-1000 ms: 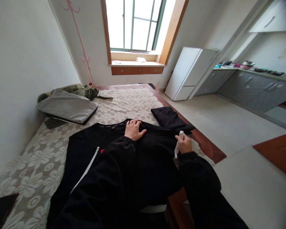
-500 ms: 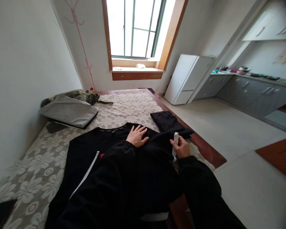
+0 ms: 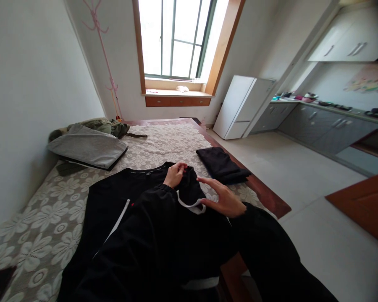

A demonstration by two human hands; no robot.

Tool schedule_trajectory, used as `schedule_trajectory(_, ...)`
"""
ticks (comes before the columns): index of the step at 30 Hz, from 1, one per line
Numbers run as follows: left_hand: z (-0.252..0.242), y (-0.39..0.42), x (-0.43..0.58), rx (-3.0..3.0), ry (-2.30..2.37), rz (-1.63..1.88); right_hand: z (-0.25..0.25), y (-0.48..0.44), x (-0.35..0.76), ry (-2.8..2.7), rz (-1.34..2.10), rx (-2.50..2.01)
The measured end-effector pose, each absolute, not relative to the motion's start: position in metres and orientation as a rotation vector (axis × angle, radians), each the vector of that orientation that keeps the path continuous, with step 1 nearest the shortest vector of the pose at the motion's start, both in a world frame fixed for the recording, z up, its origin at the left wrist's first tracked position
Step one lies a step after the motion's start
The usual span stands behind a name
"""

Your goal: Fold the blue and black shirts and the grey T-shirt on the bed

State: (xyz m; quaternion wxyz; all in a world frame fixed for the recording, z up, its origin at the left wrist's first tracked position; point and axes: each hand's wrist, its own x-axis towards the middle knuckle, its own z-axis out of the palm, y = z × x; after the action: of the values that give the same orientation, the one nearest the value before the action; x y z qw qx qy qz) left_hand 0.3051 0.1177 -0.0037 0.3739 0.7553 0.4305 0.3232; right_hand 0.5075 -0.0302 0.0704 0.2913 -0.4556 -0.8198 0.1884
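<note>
A black T-shirt [image 3: 113, 201] with white trim is spread over the patterned cloth, its neckline facing the far side. My left hand [image 3: 175, 174] is closed on the fabric near the shoulder beside the neckline. The sleeve is folded inward there, and its white-edged hem curves below that hand. At the right, my right hand [image 3: 225, 200] is open, with thumb and fingers apart; its thumb is at the white hem, and whether it presses on it I cannot tell. My dark sleeves cover much of the shirt's lower part.
A folded black garment [image 3: 220, 163] lies beyond my right hand near the table's reddish edge [image 3: 271, 195]. Grey and green clothes [image 3: 88, 144] are piled at the far left. A dark object [image 3: 0, 283] sits at the near left. The fridge [image 3: 236, 105] stands beyond the table.
The sleeve has come inward from the right, with its white hem. My left hand has gone from lying flat to gripping the fabric. My right hand has moved left and opened off the hem.
</note>
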Motion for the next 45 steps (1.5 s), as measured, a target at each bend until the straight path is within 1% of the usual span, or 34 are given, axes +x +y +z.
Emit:
schedule_trajectory(3, -0.001, 0.124, 0.300, 1.855, 1.086, 0.816, 0.050, -0.047, 0.522, -2.081, 0.307, -1.395)
schedule_trajectory(6, 0.000, 0.120, 0.301, 1.865, 1.055, 0.771, 0.028, -0.066, 0.531, -2.167, 0.299, -1.467)
schedule_trajectory(9, 0.001, 0.112, 0.308, 2.084, 1.076, 0.673, 0.012, -0.079, 0.530, -2.244, 0.306, -1.433)
schedule_trajectory(12, 0.001, 0.104, 0.315, 2.276, 1.110, 0.621, 0.002, -0.082, 0.528, -2.194, 0.260, -1.433)
schedule_trajectory(16, -0.003, 0.103, 0.319, 2.304, 1.078, 0.644, -0.008, -0.078, 0.528, -2.136, 0.168, -1.491)
schedule_trajectory(21, -0.009, 0.103, 0.321, 2.405, 1.198, 0.628, -0.017, -0.075, 0.529, -2.041, 0.010, -1.553)
schedule_trajectory(30, -0.012, 0.106, 0.317, 2.501, 1.234, 0.484, -0.016, -0.081, 0.553, -2.271, 0.077, -1.352)
schedule_trajectory(36, -0.011, 0.107, 0.317, 2.513, 1.211, 0.425, -0.011, -0.084, 0.556, -2.380, -0.142, -1.282)
schedule_trajectory(41, -0.012, 0.097, 0.321, 2.573, 1.236, 0.465, -0.001, -0.068, 0.555, -2.647, -0.049, -1.057)
schedule_trajectory(45, -0.011, 0.093, 0.318, 2.640, 1.206, 0.548, 0.006, -0.054, 0.563, -2.715, 0.017, -0.906)
